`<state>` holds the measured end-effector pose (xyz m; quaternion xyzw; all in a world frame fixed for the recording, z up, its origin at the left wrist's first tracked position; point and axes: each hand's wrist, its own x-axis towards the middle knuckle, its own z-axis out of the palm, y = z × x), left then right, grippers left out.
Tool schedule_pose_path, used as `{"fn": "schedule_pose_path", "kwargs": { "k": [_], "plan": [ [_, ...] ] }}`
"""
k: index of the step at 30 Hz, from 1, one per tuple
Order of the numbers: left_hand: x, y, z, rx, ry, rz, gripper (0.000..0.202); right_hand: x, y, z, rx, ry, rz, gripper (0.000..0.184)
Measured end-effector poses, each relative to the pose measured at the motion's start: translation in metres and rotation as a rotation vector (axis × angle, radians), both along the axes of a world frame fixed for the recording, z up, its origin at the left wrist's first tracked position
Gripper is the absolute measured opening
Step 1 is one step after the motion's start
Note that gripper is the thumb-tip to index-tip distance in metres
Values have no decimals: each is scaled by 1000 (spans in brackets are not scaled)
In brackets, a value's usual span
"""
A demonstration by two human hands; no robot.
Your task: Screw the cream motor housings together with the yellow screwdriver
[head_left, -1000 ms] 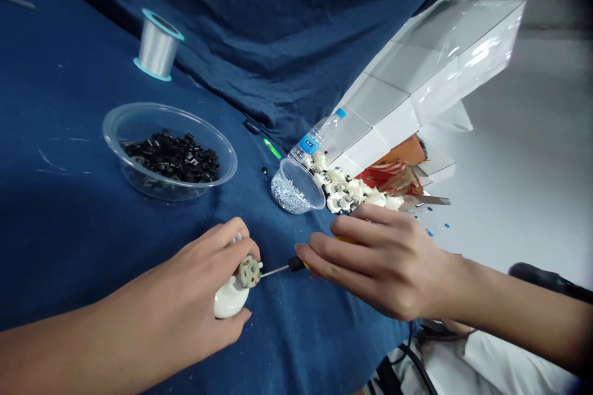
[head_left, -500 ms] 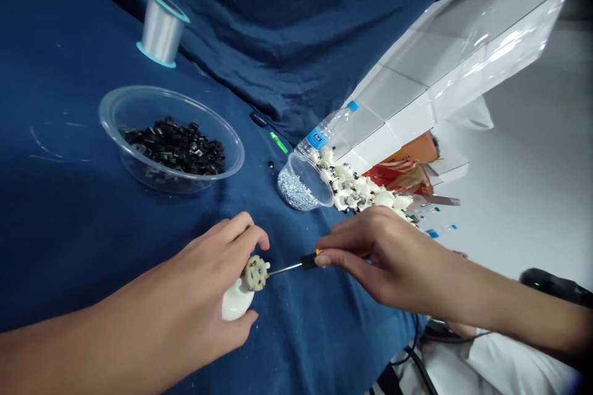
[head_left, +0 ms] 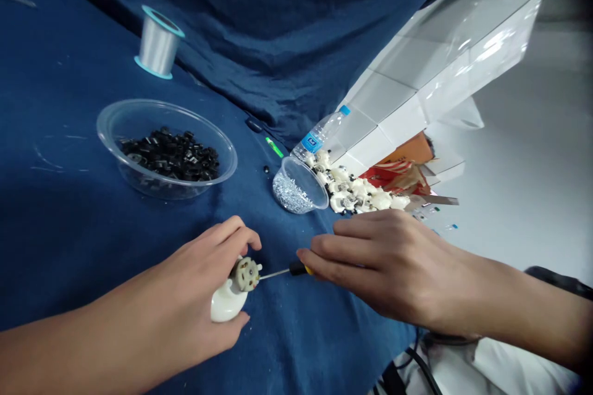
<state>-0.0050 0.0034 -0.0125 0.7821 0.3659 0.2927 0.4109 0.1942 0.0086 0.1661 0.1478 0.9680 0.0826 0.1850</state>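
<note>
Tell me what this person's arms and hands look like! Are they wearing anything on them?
The left hand and right hand have no gloves, and I can't see any rings or a watch. The left forearm and right forearm are bare, with no sleeves in view. The fingers are slim.

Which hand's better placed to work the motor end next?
Right, probably: the right hand holds a screwdriver with its tip at the motor end, while the left hand is occupied gripping the white housing.
</note>
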Motion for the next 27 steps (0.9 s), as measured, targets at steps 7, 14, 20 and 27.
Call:
{"fn": "schedule_pose_path", "kwargs": {
  "k": [7, 14, 20, 27],
  "plan": [
    [0, 0, 0, -26, -6, 22, 49, 10, 10, -12, -143, 96, -178, 18],
    [2, -2, 5, -29, -8, 47, 46, -3, 13, -9, -246, 81, -397, 25],
    [0, -2, 4, 2, -28, 41, 44, -12, 12, -5, -267, 59, -454, 25],
    [-2, -3, 1, -4, -36, 62, 49, -6, 7, -4, -152, 87, -322, 29]
  ]
}}
